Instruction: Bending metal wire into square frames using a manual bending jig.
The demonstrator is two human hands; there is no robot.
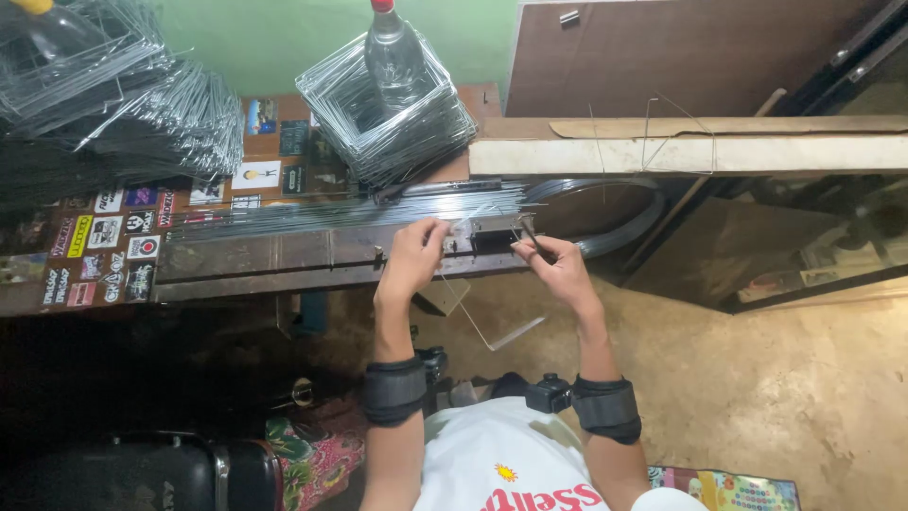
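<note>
Left hand point(413, 255) and right hand point(556, 263) pinching thin bent silvery steel wire point(473, 317) at dark metal bench point(274, 257) edge; open floor below.

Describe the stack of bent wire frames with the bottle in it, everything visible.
The stack of wire frames is many thin, shiny grey metal wires bent into rough squares, piled loosely and slightly skewed. It sits on the sticker-covered bench by the green wall. A clear plastic bottle with a red cap stands upright inside it. Neither hand touches it.
</note>
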